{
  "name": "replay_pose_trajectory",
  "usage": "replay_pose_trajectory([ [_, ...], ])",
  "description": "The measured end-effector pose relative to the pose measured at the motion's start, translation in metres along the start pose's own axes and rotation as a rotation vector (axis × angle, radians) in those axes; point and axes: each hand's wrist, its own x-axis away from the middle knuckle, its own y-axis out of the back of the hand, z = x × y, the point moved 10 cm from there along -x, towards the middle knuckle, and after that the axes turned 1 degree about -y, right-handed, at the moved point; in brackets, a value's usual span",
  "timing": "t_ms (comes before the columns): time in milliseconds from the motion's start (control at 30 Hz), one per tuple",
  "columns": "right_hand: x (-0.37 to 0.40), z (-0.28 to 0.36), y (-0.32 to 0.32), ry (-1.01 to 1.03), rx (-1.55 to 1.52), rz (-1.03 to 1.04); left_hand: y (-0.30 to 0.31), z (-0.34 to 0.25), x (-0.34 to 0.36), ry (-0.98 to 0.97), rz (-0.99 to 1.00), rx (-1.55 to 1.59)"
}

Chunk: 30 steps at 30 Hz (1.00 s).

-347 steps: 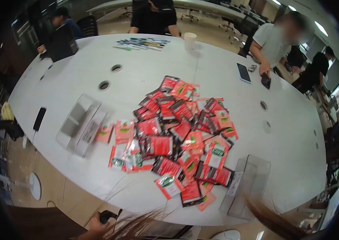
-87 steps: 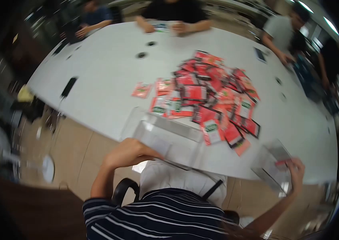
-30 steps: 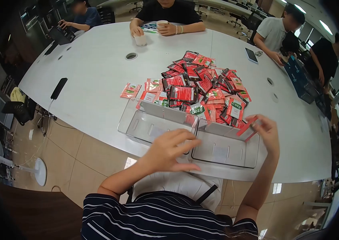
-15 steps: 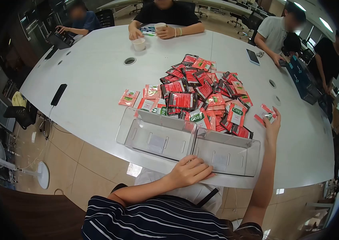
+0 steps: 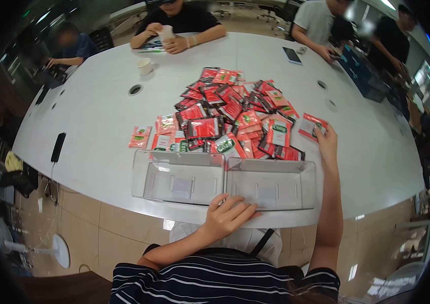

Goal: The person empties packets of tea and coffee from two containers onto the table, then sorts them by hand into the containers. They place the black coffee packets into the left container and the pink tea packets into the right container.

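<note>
My right hand (image 5: 327,139) holds a red and white sachet (image 5: 310,126) to the right of a heap of red, pink and dark sachets (image 5: 230,109). My left hand (image 5: 229,215) rests on the front edge of two clear plastic bins standing side by side, its fingers bent; what they grip, if anything, is hidden. Nothing lies in the left bin (image 5: 154,187) or the right bin (image 5: 288,195) except a pale label on each floor. One pink sachet (image 5: 140,137) lies at the heap's left edge.
Across the white table (image 5: 98,116) a person holds a cup, with another paper cup (image 5: 144,66) nearby. A phone (image 5: 292,55) lies at the back right, beside people with a dark box (image 5: 362,73). A black strip (image 5: 58,147) lies at left.
The view has shifted, so the table scene sits further left. The sachet in my right hand now shows flatter and more fully. The person opposite has released one cup and raised the other.
</note>
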Motion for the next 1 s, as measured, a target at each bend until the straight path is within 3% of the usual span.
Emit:
replay_pose_trajectory([
  [400,0.009,0.001,-0.012,-0.175,-0.101,0.019,-0.003,-0.002,-0.002,0.007,0.054,0.027],
  [633,0.006,0.002,-0.009,-0.097,-0.138,0.03,0.001,-0.003,-0.006,0.002,0.029,0.005],
  [733,0.006,0.003,-0.009,-0.106,-0.16,0.015,0.001,-0.002,-0.004,0.016,0.044,0.057],
  [767,0.007,0.005,-0.009,-0.114,-0.163,0.014,0.006,0.006,-0.004,0.088,0.039,0.249],
  [833,0.005,0.009,-0.007,-0.102,-0.166,0.008,0.025,0.027,-0.012,0.232,0.002,0.635],
  [867,0.004,0.008,-0.006,-0.085,-0.168,0.0,0.055,0.038,-0.027,0.193,-0.021,0.655],
  [1000,0.002,0.005,-0.004,-0.052,-0.157,0.0,0.2,0.073,-0.067,-0.051,-0.427,0.297],
])
